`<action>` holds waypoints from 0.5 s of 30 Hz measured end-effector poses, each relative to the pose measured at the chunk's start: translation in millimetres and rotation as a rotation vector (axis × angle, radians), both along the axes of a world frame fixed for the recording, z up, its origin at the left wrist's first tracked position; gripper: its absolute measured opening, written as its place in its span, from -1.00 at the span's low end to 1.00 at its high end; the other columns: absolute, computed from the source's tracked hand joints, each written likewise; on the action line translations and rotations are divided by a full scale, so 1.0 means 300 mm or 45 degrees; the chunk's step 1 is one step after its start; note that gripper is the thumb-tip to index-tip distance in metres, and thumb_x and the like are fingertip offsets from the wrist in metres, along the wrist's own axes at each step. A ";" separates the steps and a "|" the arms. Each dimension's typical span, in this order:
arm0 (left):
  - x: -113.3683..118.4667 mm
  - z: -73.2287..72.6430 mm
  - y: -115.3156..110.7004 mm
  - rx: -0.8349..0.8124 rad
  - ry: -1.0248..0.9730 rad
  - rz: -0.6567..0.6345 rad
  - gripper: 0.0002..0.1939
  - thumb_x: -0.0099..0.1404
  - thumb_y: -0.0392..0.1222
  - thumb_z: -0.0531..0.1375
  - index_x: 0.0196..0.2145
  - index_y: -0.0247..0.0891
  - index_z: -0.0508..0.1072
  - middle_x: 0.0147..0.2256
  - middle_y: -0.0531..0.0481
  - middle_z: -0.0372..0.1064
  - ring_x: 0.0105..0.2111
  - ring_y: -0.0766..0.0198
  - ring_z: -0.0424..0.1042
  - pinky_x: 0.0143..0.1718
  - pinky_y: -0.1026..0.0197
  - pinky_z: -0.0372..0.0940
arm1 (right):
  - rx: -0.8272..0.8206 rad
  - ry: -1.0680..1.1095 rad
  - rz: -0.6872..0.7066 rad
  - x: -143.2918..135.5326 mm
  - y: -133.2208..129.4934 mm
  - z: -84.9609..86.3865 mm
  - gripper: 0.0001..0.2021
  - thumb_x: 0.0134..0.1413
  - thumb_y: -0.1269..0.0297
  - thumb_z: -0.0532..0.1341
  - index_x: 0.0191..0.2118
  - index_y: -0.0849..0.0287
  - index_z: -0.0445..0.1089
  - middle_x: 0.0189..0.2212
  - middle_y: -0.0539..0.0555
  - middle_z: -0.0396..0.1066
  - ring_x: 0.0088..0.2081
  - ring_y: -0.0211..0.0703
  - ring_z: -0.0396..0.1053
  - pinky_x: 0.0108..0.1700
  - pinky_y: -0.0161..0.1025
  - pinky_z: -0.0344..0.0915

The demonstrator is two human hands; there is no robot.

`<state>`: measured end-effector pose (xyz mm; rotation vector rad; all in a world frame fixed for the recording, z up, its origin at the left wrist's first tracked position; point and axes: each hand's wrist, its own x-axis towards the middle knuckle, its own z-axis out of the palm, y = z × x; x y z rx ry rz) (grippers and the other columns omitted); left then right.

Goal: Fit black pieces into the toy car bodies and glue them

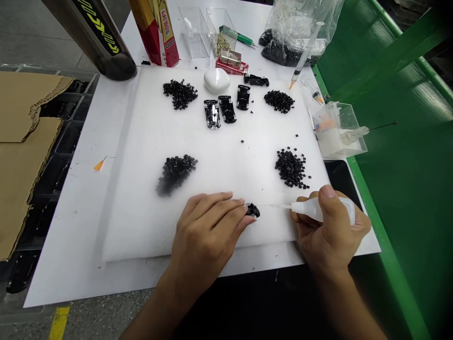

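Note:
My left hand point(208, 231) is closed over a small black toy car part point(253, 210), whose right end sticks out past the fingertips. In my right hand point(332, 231) is a white squeeze bottle of glue point(309, 208), lying nearly level. Its thin clear nozzle points left and its tip comes close to the car part; whether they touch I cannot tell. Both hands are low over the white foam pad point(226, 174). Beyond them lie several black toy car bodies, one of them point(212, 114) showing a shiny face.
Piles of small black pieces lie on the pad, one pile point(290, 167) near my right hand, another point(177, 172) at left. A white egg-shaped object point(216, 80), a syringe point(307, 54), a clear box point(338, 130) and a dark bottle point(102, 40) stand around. Cardboard point(26, 141) lies left.

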<state>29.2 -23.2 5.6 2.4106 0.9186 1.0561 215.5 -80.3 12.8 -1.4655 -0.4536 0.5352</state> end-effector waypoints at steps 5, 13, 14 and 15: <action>0.004 -0.002 0.003 0.018 -0.016 -0.001 -0.91 0.39 -0.31 0.35 -0.14 -0.27 0.61 -0.14 0.08 0.62 -0.02 0.20 0.55 -0.01 0.06 0.42 | 0.043 -0.005 0.029 0.002 -0.001 -0.003 -0.65 0.04 0.13 0.49 -0.52 0.12 0.34 -0.62 -0.11 0.09 -0.58 -0.25 0.22 -0.63 -0.32 0.21; 0.004 0.002 0.005 0.003 -0.022 -0.004 -0.92 0.39 -0.30 0.35 -0.16 -0.28 0.62 -0.16 0.09 0.62 -0.04 0.20 0.56 -0.01 0.05 0.43 | 0.027 -0.043 0.021 0.001 -0.003 -0.003 -0.62 0.08 0.12 0.47 -0.55 0.12 0.32 -0.64 -0.10 0.12 -0.57 -0.22 0.28 -0.62 -0.29 0.30; 0.004 0.003 0.006 0.002 -0.022 -0.004 -0.93 0.39 -0.30 0.35 -0.16 -0.28 0.62 -0.16 0.08 0.62 -0.04 0.19 0.56 0.00 0.05 0.43 | 0.024 -0.047 0.021 0.000 -0.003 -0.002 -0.61 0.08 0.11 0.47 -0.56 0.12 0.31 -0.64 -0.10 0.12 -0.57 -0.21 0.29 -0.62 -0.29 0.30; 0.003 0.003 0.006 0.000 -0.022 -0.004 -0.93 0.39 -0.30 0.35 -0.16 -0.28 0.62 -0.16 0.08 0.62 -0.04 0.19 0.56 -0.01 0.05 0.43 | 0.023 -0.050 0.024 -0.001 -0.003 -0.002 -0.60 0.08 0.11 0.47 -0.56 0.13 0.30 -0.64 -0.10 0.12 -0.57 -0.21 0.29 -0.62 -0.29 0.31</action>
